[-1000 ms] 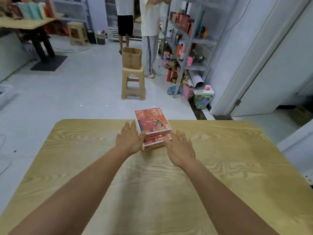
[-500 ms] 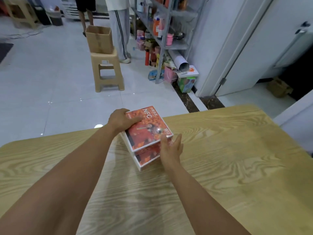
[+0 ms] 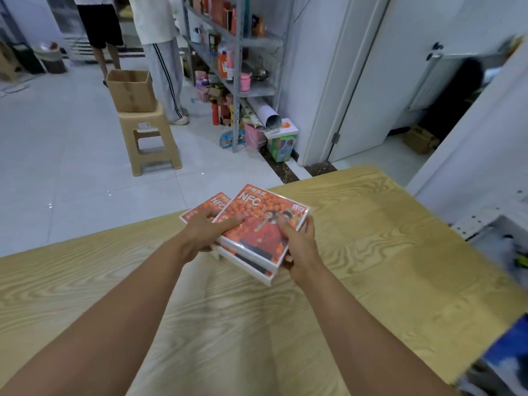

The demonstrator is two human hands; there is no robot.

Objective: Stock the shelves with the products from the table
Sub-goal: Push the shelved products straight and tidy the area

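Both sides of a stack of flat orange boxes (image 3: pixel 263 224) are gripped: the left hand (image 3: pixel 207 234) is curled over the left side with fingers on top, and the right hand (image 3: pixel 297 244) is wrapped round the near right corner. The stack is held by the far edge of the table (image 3: pixel 371 252); whether it is lifted clear cannot be told. The boxes are judged stiff, light and film-wrapped (so probably slippery). They are fanned out of line, so a hold under the lowest box would be safer. The shelves (image 3: pixel 258 91) beyond are loaded with bottles and cartons. A cardboard box (image 3: pixel 131 90) is set open on a stool (image 3: pixel 148 138); its contents are hidden.
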